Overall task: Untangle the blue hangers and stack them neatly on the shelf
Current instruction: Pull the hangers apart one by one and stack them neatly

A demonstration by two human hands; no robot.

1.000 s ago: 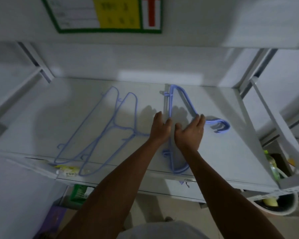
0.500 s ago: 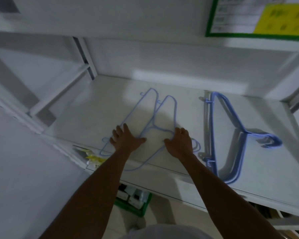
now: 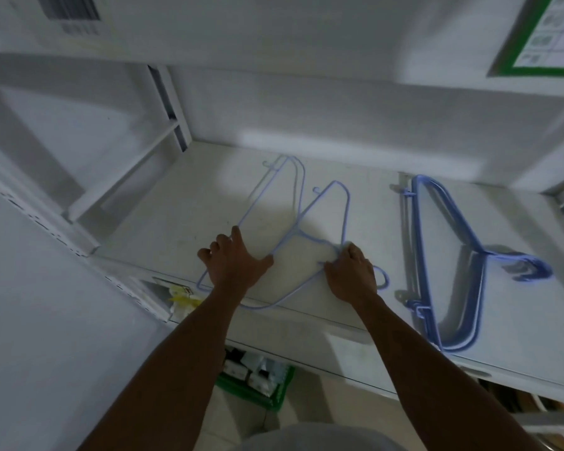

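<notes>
Two thin pale-blue hangers [image 3: 302, 206] lie overlapped on the white shelf [image 3: 183, 222], left of centre. My left hand [image 3: 233, 266] rests flat on the left arm of them, fingers spread. My right hand [image 3: 350, 275] has its fingers curled around the hangers' necks, where the hook [image 3: 383, 278] sticks out to the right. A neat stack of darker blue hangers [image 3: 443, 255] lies apart at the right, hooks pointing right.
The shelf's front edge [image 3: 306, 323] runs just under my wrists. A white upright and brace [image 3: 163, 125] bound the shelf at the left. Below are a green crate [image 3: 258, 385] and yellow-white packaging [image 3: 181, 297]. A green-framed sign [image 3: 541, 37] hangs above right.
My hands left the darker stack and moved left onto the two pale hangers. Since half a second ago my right hand has closed on their necks; the view shifted left.
</notes>
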